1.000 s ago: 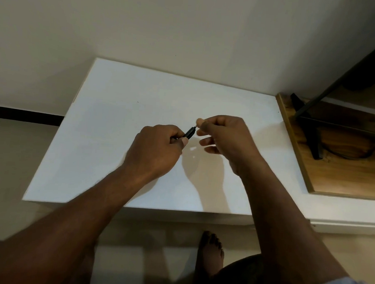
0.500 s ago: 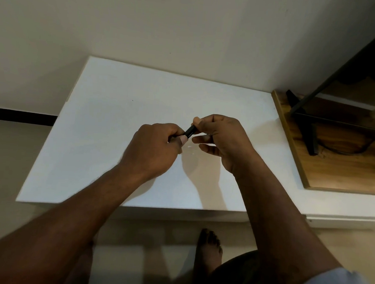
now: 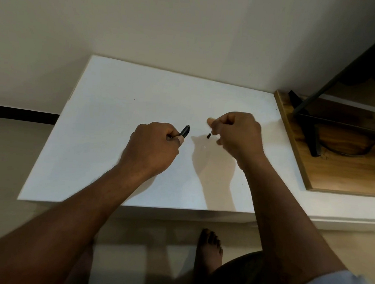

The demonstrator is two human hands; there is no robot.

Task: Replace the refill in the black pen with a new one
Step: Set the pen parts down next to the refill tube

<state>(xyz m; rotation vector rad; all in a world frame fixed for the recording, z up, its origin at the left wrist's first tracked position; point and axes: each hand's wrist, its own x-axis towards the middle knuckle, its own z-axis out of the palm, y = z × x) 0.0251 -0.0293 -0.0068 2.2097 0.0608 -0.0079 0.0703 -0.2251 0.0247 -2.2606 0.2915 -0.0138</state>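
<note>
My left hand (image 3: 153,146) is closed around the black pen barrel (image 3: 185,131), whose open end sticks out up and to the right above the white table (image 3: 109,124). My right hand (image 3: 237,131) is a short gap to the right, fingers curled. A small black piece (image 3: 208,135), seemingly the pen's end part, shows just below its fingertips; whether the fingers grip it is unclear. Most of the barrel is hidden inside my left fist. No refill is visible.
A wooden board (image 3: 342,163) with a dark metal stand (image 3: 309,126) and a cable lies at the table's right end. A plain wall rises behind the table. My bare foot (image 3: 209,249) is on the floor below the table's front edge.
The hands were joined at the pen's tip; now they have pulled apart. The right hand has moved right with a small black piece off the barrel, which stays in the left hand.
</note>
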